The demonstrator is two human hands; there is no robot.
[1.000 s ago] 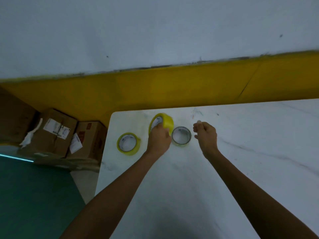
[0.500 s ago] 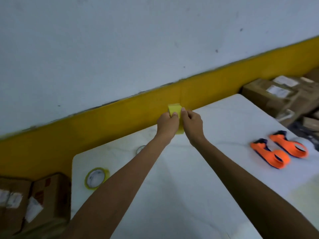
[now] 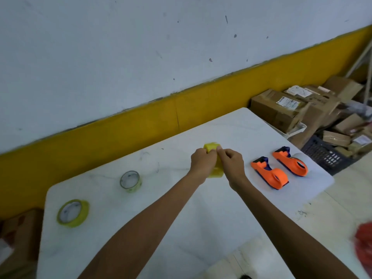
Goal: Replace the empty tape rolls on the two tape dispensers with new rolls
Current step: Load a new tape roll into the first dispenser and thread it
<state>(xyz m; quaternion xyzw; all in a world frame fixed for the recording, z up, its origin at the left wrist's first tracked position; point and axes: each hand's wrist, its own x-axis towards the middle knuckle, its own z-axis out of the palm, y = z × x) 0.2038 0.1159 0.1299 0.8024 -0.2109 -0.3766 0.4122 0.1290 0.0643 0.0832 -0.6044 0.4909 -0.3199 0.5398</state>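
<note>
Above the middle of the white table [image 3: 181, 228], my left hand [image 3: 202, 164] and my right hand [image 3: 231, 163] together grip an upright yellow tape roll [image 3: 216, 171]; the hands cover most of it. Two orange tape dispensers lie to the right: the nearer dispenser [image 3: 269, 173] and the farther dispenser [image 3: 290, 161], which carries a pale roll core. A thin, almost bare roll [image 3: 130, 181] lies flat at the left. A full yellow roll [image 3: 72, 212] lies flat near the table's left corner.
A white wall with a yellow base band runs behind the table. Cardboard boxes [image 3: 291, 109] and a dark crate [image 3: 326, 158] are stacked past the right end. More boxes [image 3: 18, 238] stand at the lower left. Something red [image 3: 364, 246] shows at the right edge.
My left hand lifted a yellow roll off the table and my right hand joined it on the roll. The view swung right, bringing the two orange dispensers into sight.
</note>
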